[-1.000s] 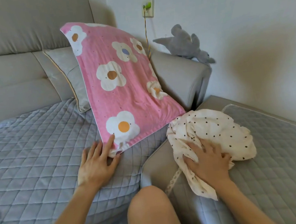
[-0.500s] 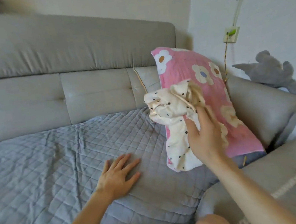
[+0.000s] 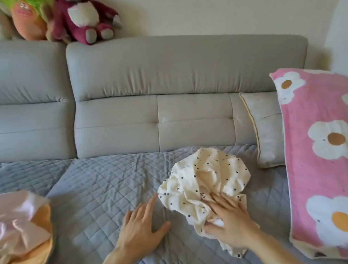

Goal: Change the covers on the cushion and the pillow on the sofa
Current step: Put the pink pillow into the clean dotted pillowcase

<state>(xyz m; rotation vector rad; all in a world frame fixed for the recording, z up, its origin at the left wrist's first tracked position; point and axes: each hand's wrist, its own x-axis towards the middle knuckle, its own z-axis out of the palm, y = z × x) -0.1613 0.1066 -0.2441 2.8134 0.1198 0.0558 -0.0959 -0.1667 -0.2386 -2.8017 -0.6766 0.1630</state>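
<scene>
Currently the dotted cover (image 3: 206,178), a cream fabric with small dark spots, lies crumpled in a loose heap on the quilted seat mat (image 3: 93,189) of the sofa (image 3: 184,77). All positions below are given relative to this cover.

Right hand (image 3: 227,218): rests on the near edge of the cover. The fingers are bent and pressed into the folds, and the thumb pinches a bunch of fabric against the palm. The grip is partly closed, with the cover as its only content.

Left hand (image 3: 142,223): lies palm down on the seat mat, just to the left of the cover. The fingers are straight and slightly spread, and the hand holds nothing. The fingertips (image 3: 154,198) point toward the left edge of the cover; whether they touch it cannot be determined.

Pink pillow (image 3: 330,158): stands to the right of the cover, apart from it, and carries a pink case with white flowers.

Grey cushion (image 3: 267,130): stands behind and to the right of the cover, against the sofa backrest. The pink pillow partly hides it.

Fabric pile (image 3: 13,230): pink cloth lying on top of orange cloth, well to the left of the cover, on the same seat mat.

Plush toys (image 3: 83,14): sit far behind and to the left of the cover, on top of the backrest.
</scene>
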